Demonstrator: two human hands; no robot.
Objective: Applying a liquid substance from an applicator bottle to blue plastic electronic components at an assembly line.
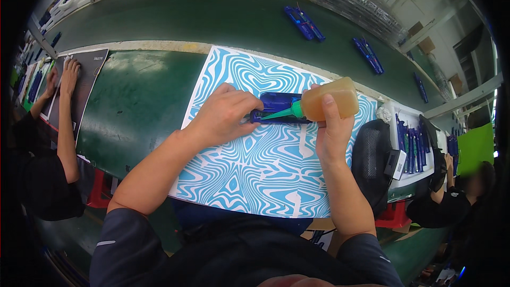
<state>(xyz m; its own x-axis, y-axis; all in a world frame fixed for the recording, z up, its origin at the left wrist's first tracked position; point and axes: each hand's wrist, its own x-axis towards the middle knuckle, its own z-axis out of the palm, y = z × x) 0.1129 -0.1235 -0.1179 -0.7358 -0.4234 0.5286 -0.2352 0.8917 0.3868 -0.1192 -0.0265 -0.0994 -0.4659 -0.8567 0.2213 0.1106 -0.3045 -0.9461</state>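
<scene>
My right hand (333, 122) is wrapped round a squeeze bottle (340, 98) of amber liquid, tilted to the left. Its green nozzle (284, 112) reaches down to the left end of a dark blue plastic casing (279, 101). That casing lies on a blue and white wavy-patterned mat (244, 180) and looks like two long halves side by side. The fingers of my left hand (229, 112) are closed on the casing's left end, close to the nozzle tip. What the casing holds inside is partly hidden by the bottle and nozzle.
Blue casings (305, 23) lie along the green conveyor belt (212, 16) beyond the mat. On the right stand a black mesh bag (371, 151) and a white tray (419, 176) of blue casings. Co-workers sit at both sides; one rests a hand (69, 76) on a dark mat.
</scene>
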